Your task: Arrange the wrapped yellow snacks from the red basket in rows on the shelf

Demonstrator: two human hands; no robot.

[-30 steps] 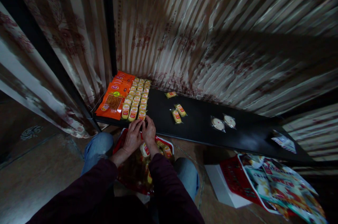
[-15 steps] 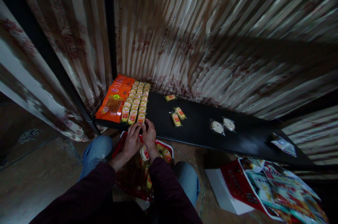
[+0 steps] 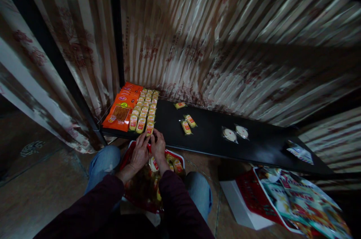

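On the left end of the black shelf (image 3: 208, 132), small yellow wrapped cakes (image 3: 141, 124) lie in three columns beside orange snack packets (image 3: 119, 113). My left hand (image 3: 139, 155) and my right hand (image 3: 158, 147) are close together at the shelf's front edge, fingertips on the nearest cake (image 3: 149, 129) of the right-hand column. The fingers of both hands are bent round its near end. Below my wrists, a red basket (image 3: 182, 160) between my knees holds more wrapped cakes.
Three loose yellow packs (image 3: 186, 127) lie mid-shelf. Two round white packs (image 3: 230, 135) and a white-blue packet (image 3: 300, 152) are farther right. A second red basket (image 3: 249, 190), full of bags, stands at the lower right. A black post (image 3: 116, 28) rises behind the orange packets.
My hands have drawn back very slightly from the cake columns, showing more of the nearest cake. The whole view has shifted a little.
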